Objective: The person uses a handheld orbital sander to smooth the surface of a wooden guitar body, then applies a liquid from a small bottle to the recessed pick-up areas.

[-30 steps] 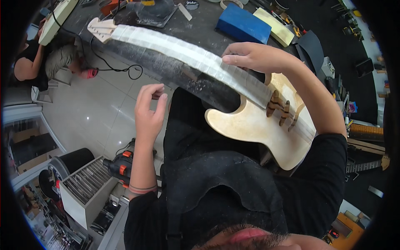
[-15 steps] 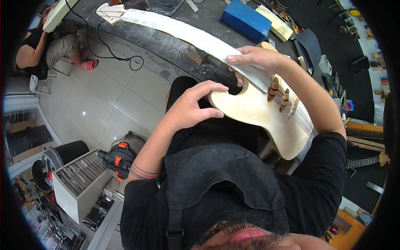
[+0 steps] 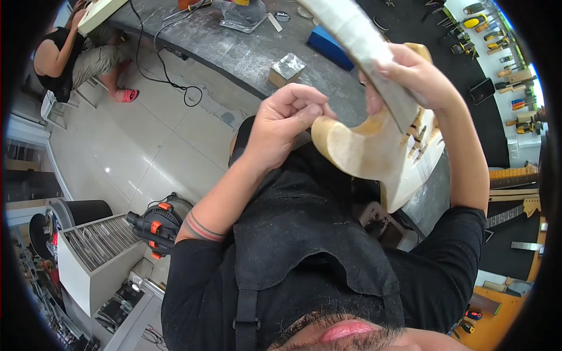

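Note:
An unfinished pale wooden electric guitar (image 3: 374, 149) is tilted up off the workbench, its body in front of my chest. White covering runs along its neck (image 3: 351, 29), and the headstock is out of the picture. My right hand (image 3: 413, 76) wraps round the neck where it meets the body, thumb over the white covering. At the tip of the body's left horn, my left hand (image 3: 290, 120) has its fingers curled and its thumb pressed toward them. Whether anything small sits between those fingertips is hidden. Dark-and-light wooden pieces (image 3: 417, 137) show in the body's top.
The dusty grey workbench (image 3: 205, 44) bears a block (image 3: 287, 70), a blue block (image 3: 331, 47) and a sander (image 3: 243, 17). A black cable (image 3: 158, 73) hangs over its edge. At far left sits another person (image 3: 61, 58). A vacuum cleaner (image 3: 161, 225) stands on the floor.
The guitar has been raised and tilted, its neck swinging up and to the right off the bench. My right hand moved with it. My left hand's fingers, spread on the horn before, have curled in.

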